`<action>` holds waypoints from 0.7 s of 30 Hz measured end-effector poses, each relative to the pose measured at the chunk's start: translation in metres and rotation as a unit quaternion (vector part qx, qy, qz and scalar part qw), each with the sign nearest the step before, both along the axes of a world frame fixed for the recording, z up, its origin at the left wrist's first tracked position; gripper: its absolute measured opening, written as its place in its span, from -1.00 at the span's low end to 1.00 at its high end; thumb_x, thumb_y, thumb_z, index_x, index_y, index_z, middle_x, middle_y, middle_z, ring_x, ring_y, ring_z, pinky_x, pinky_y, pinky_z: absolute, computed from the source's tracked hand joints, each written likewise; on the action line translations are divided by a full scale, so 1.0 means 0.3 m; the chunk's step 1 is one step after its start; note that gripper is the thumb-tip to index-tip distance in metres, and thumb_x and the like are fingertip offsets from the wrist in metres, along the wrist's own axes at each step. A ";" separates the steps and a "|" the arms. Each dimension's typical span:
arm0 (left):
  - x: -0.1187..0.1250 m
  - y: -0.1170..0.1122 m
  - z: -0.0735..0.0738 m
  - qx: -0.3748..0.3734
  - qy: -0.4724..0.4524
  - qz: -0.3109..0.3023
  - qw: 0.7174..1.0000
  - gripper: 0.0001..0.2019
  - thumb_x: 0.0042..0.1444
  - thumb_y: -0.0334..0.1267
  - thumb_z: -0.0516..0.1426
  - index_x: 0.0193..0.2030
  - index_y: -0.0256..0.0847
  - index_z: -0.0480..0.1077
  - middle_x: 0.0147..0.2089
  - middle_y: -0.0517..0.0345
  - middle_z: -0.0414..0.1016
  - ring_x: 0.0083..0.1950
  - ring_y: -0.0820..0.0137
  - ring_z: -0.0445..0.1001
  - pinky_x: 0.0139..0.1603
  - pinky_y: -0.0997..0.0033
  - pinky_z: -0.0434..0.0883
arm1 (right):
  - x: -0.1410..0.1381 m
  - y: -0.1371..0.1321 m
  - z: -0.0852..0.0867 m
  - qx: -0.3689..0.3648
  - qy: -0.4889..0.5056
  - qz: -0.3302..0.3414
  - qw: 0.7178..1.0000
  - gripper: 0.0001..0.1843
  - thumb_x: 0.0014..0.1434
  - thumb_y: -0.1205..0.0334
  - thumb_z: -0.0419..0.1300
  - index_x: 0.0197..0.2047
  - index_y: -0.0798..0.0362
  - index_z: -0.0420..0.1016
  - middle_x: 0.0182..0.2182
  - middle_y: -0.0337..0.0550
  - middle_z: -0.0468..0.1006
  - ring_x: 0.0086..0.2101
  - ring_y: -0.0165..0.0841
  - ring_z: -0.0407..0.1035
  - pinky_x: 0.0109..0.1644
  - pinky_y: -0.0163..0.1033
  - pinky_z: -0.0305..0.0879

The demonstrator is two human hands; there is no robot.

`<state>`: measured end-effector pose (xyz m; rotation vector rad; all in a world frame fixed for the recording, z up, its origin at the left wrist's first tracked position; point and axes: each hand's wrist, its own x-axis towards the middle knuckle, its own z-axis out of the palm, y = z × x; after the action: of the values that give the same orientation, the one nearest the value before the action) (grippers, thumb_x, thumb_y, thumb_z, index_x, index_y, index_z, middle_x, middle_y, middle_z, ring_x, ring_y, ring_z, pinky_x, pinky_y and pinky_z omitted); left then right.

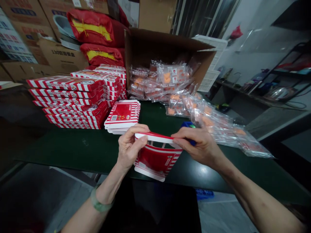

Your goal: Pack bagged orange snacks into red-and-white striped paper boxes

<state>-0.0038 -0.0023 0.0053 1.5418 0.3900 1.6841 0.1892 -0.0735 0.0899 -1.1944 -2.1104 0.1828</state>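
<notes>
A red and white striped carton (157, 160) is held up over the front of the green table, its open end facing up and showing a hollow inside. My left hand (131, 145) pinches the left end of its top flap between thumb and fingers. At the flap's right end, my right hand (198, 142) pinches the edge. Just behind my left hand lies a stack of flat cartons (122, 115) in the same print. Clear packets with orange pieces (211, 119) are spread beyond my right hand.
Filled-out striped boxes (70, 100) are piled at the left. A cardboard box (170, 42) lies at the back with many clear packets (167, 77) spilling out. Red sacks (93, 27) stand behind the piles. Something blue (188, 126) sits behind my right hand on the green table (97, 149).
</notes>
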 end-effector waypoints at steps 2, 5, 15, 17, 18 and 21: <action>0.002 0.002 -0.002 -0.005 -0.011 0.003 1.000 -0.92 0.05 -0.29 0.19 -0.29 -0.20 0.46 -0.26 0.07 0.49 -0.22 0.33 0.45 -0.15 0.31 0.35 | -0.010 -0.006 -0.023 0.041 0.010 -0.012 0.999 -0.82 0.21 0.27 0.09 -0.35 0.09 0.50 -0.49 -0.17 0.53 -0.48 -0.44 0.39 -0.41 -0.33 0.29; 0.008 0.002 -0.005 0.001 -0.013 0.011 1.000 -0.93 0.08 -0.28 0.17 -0.29 -0.19 0.46 -0.27 0.08 0.49 -0.24 0.35 0.46 -0.18 0.33 0.36 | -0.024 -0.025 -0.071 0.084 0.027 -0.045 0.995 -0.79 0.24 0.32 0.02 -0.29 0.07 0.49 -0.42 -0.13 0.54 -0.41 -0.40 0.42 -0.35 -0.29 0.34; 0.012 0.001 -0.006 -0.005 -0.028 -0.022 0.999 -0.81 0.04 -0.26 0.22 -0.17 -0.19 0.45 -0.23 0.04 0.53 -0.24 0.37 0.49 -0.19 0.36 0.41 | -0.069 -0.026 -0.247 0.159 0.140 -0.128 0.969 -0.70 0.23 0.40 -0.01 -0.04 -0.04 0.39 -0.18 -0.06 0.46 -0.18 -0.28 0.40 -0.13 -0.13 0.34; -0.015 0.008 0.019 -0.011 -0.004 -0.056 0.998 -0.82 0.06 -0.24 0.20 -0.19 -0.22 0.46 -0.23 0.01 0.53 -0.25 0.36 0.49 -0.21 0.35 0.42 | -0.073 -0.032 -0.243 0.150 0.142 -0.130 0.970 -0.72 0.21 0.40 0.01 -0.06 -0.05 0.39 -0.19 -0.08 0.47 -0.20 -0.29 0.40 -0.14 -0.15 0.33; -0.033 0.011 0.038 -0.011 0.022 -0.069 0.997 -0.85 0.07 -0.24 0.19 -0.24 -0.24 0.46 -0.25 -0.01 0.53 -0.25 0.35 0.50 -0.23 0.34 0.42 | -0.073 -0.037 -0.238 0.149 0.139 -0.130 0.970 -0.73 0.20 0.41 0.03 -0.07 -0.05 0.39 -0.20 -0.09 0.47 -0.21 -0.29 0.39 -0.15 -0.16 0.33; -0.085 0.028 0.109 0.002 0.133 -0.096 0.987 -0.89 0.05 -0.27 0.21 -0.40 -0.28 0.46 -0.31 -0.03 0.53 -0.31 0.36 0.49 -0.32 0.37 0.42 | -0.073 -0.052 -0.230 0.154 0.135 -0.128 0.970 -0.74 0.19 0.41 0.05 -0.09 -0.03 0.41 -0.21 -0.08 0.48 -0.22 -0.28 0.40 -0.16 -0.16 0.32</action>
<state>-0.0293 0.0061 0.0379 1.7537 0.3626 1.3381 0.1672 -0.0892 0.0210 -1.1659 -1.6613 -0.0930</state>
